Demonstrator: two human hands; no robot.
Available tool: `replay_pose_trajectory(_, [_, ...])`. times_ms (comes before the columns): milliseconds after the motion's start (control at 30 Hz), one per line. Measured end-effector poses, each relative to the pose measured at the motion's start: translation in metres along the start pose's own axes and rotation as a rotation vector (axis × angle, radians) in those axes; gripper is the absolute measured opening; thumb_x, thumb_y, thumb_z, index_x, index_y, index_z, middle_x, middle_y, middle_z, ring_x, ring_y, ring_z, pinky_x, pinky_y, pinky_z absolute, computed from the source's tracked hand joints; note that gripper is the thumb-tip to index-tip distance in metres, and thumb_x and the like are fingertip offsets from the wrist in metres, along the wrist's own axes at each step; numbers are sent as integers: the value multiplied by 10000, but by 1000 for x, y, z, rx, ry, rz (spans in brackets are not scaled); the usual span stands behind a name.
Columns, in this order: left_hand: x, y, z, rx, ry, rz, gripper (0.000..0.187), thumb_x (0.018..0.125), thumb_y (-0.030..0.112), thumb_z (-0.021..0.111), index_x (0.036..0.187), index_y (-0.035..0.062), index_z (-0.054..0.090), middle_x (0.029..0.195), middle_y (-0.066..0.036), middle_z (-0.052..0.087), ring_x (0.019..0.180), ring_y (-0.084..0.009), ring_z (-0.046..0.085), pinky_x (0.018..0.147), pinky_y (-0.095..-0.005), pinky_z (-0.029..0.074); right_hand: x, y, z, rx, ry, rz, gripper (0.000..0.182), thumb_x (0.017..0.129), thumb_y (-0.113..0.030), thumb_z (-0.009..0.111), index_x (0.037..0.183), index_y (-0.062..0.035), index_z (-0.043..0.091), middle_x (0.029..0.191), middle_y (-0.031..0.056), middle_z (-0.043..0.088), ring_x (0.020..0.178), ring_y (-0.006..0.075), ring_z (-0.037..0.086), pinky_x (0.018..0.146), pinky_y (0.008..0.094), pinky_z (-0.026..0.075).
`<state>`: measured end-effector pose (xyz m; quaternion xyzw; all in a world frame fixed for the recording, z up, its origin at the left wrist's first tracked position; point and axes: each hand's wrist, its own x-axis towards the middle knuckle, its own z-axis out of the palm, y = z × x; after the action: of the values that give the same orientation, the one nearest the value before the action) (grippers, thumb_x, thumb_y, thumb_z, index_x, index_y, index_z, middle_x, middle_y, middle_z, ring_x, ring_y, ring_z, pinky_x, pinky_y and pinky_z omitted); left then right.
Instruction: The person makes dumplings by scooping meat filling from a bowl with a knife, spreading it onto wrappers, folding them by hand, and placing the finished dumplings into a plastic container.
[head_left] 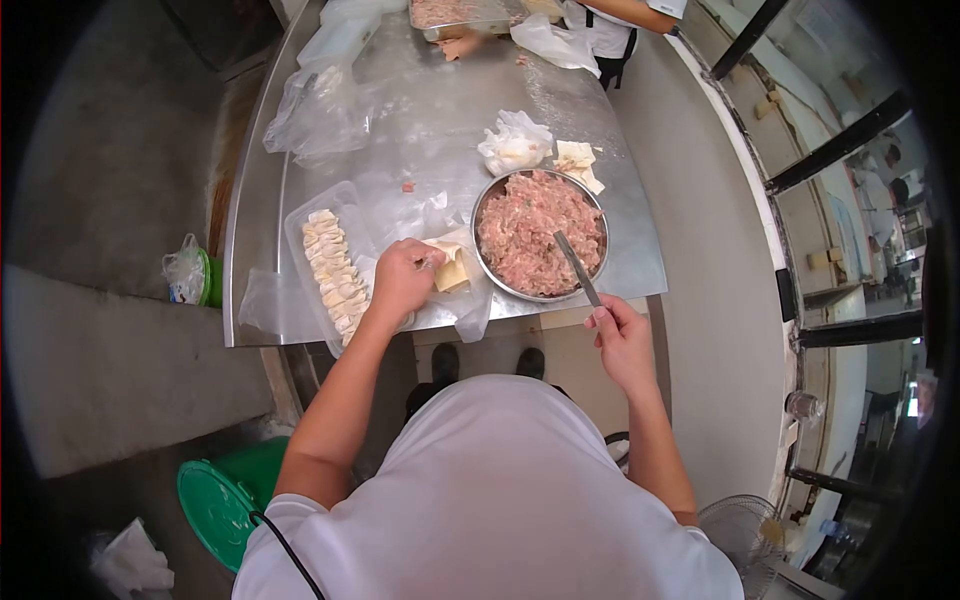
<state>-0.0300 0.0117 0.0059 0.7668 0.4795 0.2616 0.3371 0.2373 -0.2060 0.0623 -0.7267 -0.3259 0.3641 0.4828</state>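
Observation:
A round metal bowl (477, 247) full of minced meat (535, 225) stands near the table's front edge. My right hand (622, 335) is closed on the handle of a flat metal spatula (575, 262), whose blade lies over the meat. At the bowl's left, my left hand (405, 278) has its fingers curled together beside a stack of pale wrappers (452, 272); what it pinches is too small to make out. Left of that hand, a clear plastic tray (296, 232) holds a row of folded dumplings (334, 270).
Behind the bowl lie a crumpled white bag (515, 143) and more wrappers (577, 163). Plastic bags (320, 112) and a tray of meat (465, 14) are farther back on the steel table (430, 110). Another person's arm (632, 12) shows at the top. A green bin (225, 500) stands lower left.

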Motion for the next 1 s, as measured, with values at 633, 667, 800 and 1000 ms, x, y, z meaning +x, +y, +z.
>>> replay_pose_trajectory(633, [-11,-8,11,-289,-102,-287,181,878,151,747,993,13,770,883,-138,762,771,-182,699,727,-329,543,39,-10,93,-106,-299,-109,209,934,-184,699,932,26,695,720,34,641,632,117,557,598,318,455])
replay_pose_trajectory(667, [-12,-5,11,-318,-99,-290,179,884,147,743,997,11,768,880,-131,763,771,-174,695,727,-329,542,44,-12,107,-102,-282,-124,213,925,-181,710,915,31,692,711,35,637,627,119,554,591,319,450])
replay_pose_trajectory(800, [-14,-4,12,-393,-111,-314,131,915,91,712,991,-12,739,866,-41,728,763,-106,617,722,-285,509,64,-22,153,40,-284,27,237,891,-183,746,875,47,690,692,50,641,615,130,557,575,330,446])
replay_pose_trajectory(1000, [-15,-27,-2,-687,74,-436,172,1014,110,567,1086,-15,662,977,-65,696,899,-134,630,828,-290,500,85,-17,174,34,-280,33,247,862,-197,761,869,42,697,738,106,689,627,166,606,600,352,474])
